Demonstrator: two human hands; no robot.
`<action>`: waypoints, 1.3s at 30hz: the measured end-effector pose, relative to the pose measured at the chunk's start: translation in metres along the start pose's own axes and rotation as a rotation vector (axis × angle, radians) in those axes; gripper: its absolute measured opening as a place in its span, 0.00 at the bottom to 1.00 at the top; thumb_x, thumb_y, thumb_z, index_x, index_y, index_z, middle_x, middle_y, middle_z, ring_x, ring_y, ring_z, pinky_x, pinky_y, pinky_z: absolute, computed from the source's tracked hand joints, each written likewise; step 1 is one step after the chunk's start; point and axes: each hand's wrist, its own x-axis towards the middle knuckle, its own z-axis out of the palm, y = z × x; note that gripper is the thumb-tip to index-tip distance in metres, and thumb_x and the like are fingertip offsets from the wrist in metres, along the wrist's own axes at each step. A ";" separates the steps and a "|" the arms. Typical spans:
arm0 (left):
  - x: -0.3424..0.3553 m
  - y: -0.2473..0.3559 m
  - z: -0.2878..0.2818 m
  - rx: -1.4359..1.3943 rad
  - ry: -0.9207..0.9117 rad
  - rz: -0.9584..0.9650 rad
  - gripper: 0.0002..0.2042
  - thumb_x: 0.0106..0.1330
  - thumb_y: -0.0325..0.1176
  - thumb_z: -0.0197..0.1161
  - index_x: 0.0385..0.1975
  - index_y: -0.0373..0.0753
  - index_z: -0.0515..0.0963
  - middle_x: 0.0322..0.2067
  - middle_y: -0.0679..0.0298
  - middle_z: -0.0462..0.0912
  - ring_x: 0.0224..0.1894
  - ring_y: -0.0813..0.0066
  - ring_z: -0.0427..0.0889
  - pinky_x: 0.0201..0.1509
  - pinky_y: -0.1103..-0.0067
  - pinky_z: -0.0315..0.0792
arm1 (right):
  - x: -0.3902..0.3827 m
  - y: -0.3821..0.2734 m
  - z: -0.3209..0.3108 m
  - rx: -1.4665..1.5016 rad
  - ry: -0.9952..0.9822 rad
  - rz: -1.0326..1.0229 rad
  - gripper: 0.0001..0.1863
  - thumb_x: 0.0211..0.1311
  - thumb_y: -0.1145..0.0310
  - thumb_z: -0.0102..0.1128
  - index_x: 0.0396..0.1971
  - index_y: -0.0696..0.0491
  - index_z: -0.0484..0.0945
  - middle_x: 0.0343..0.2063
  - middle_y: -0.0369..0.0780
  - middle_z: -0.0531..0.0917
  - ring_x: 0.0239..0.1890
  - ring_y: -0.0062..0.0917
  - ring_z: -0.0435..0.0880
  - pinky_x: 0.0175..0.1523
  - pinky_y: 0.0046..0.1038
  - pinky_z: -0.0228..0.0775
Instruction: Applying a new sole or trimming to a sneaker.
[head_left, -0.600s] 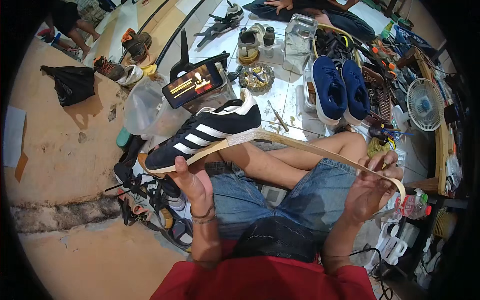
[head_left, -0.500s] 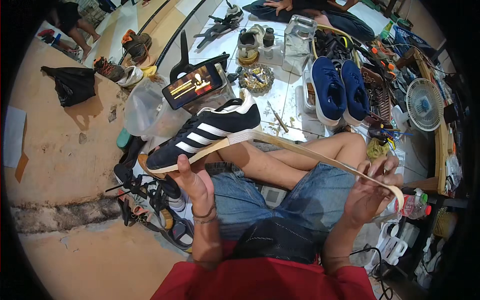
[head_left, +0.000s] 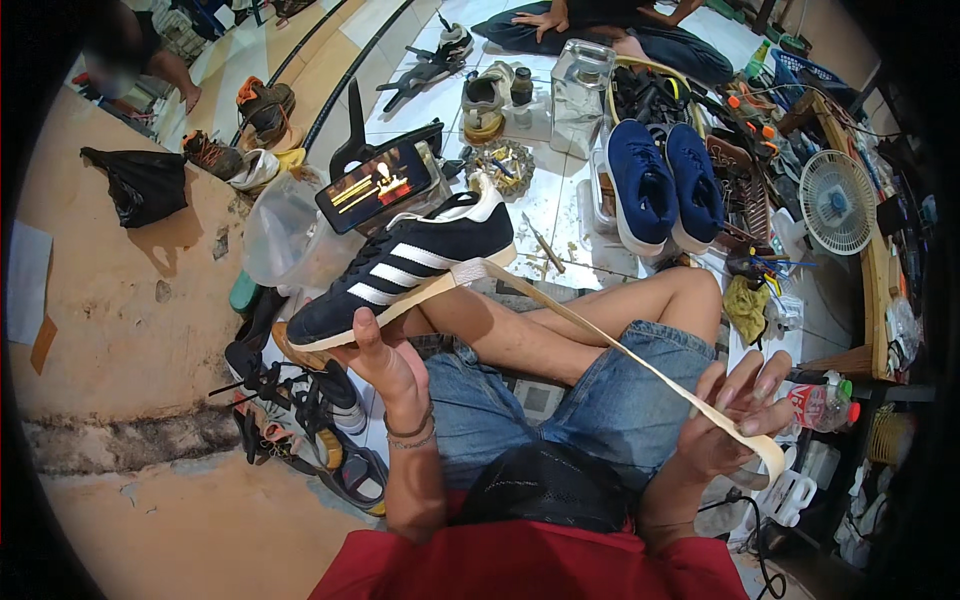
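Note:
My left hand (head_left: 385, 375) grips a black sneaker (head_left: 370, 285) with white side stripes under its front part, sole down and heel raised to the upper right. A long pale sole strip (head_left: 600, 330) runs from the sole near the heel, slanting down to my right hand (head_left: 730, 410), whose fingers hold its curled far part at the lower right. Beyond the sneaker, a phone (head_left: 370, 188) showing a lit screen leans on a clear container with a black clamp (head_left: 355, 150) behind it. A slim pointed tool (head_left: 548, 247) lies on the tiles.
Blue sneakers (head_left: 640, 185), an ashtray (head_left: 500, 170), a jar (head_left: 522, 90) and a clear plastic tub (head_left: 280, 240) stand ahead. Piled shoes (head_left: 310, 420) lie at left, a fan (head_left: 838, 200) and cluttered wooden shelf at right. Another person's hand (head_left: 545, 20) rests at the top; someone's bare leg is upper left.
My right hand has moved downward, pulling the strip's free part lower, so it slants more steeply. The sneaker stays in my left hand at about the same place.

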 end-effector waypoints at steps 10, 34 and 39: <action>0.009 -0.002 -0.006 0.050 -0.008 0.084 0.29 0.63 0.36 0.65 0.61 0.46 0.58 0.57 0.59 0.68 0.57 0.61 0.75 0.55 0.58 0.80 | 0.001 0.001 -0.009 0.018 -0.016 0.015 0.16 0.55 0.57 0.72 0.24 0.48 0.73 0.39 0.36 0.66 0.30 0.18 0.70 0.25 0.18 0.68; 0.014 0.006 -0.002 0.013 0.037 -0.051 0.28 0.65 0.42 0.65 0.61 0.49 0.59 0.57 0.59 0.69 0.56 0.61 0.76 0.51 0.58 0.82 | 0.008 0.011 -0.025 -0.057 0.301 0.230 0.11 0.72 0.62 0.51 0.46 0.50 0.64 0.33 0.42 0.75 0.30 0.27 0.80 0.23 0.28 0.81; 0.009 0.001 -0.002 -0.028 0.062 -0.192 0.31 0.65 0.42 0.65 0.64 0.53 0.55 0.58 0.60 0.68 0.57 0.60 0.76 0.48 0.58 0.84 | 0.018 0.044 -0.053 -0.203 0.351 0.273 0.12 0.74 0.64 0.46 0.51 0.53 0.66 0.41 0.44 0.80 0.44 0.28 0.83 0.30 0.32 0.86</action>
